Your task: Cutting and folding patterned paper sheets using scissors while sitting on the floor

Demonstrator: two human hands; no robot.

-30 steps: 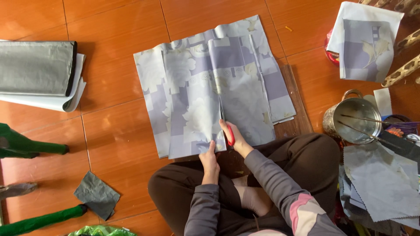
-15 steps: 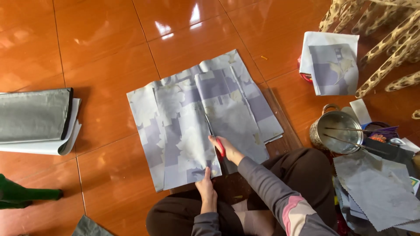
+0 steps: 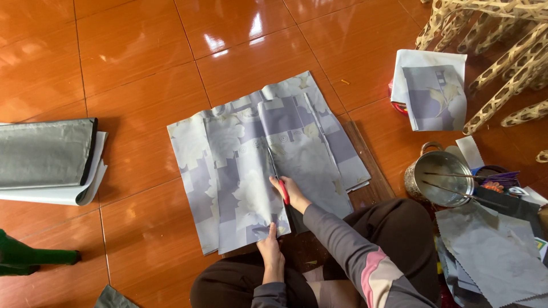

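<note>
My right hand (image 3: pixel 291 191) is closed on red-handled scissors (image 3: pixel 278 179), blades pointing straight away from me up the cut line in the grey-lilac floral fabric (image 3: pixel 251 165); my left hand (image 3: pixel 268 248) pins the near edge of the fabric flat, fingers pressed down on it, just below and left of my right hand. The fabric lies spread on the floor directly ahead of both hands, its long axis running left to right and the cut running away from me. To the right of my hands sit a metal pot (image 3: pixel 442 178) and grey fabric pieces (image 3: pixel 496 254), a folded floral piece (image 3: pixel 434 91) lies farther out right by a woven bamboo frame (image 3: pixel 502 51), and a folded grey stack (image 3: pixel 48 157) lies well off to the left; nothing blocks the blades' path.
</note>
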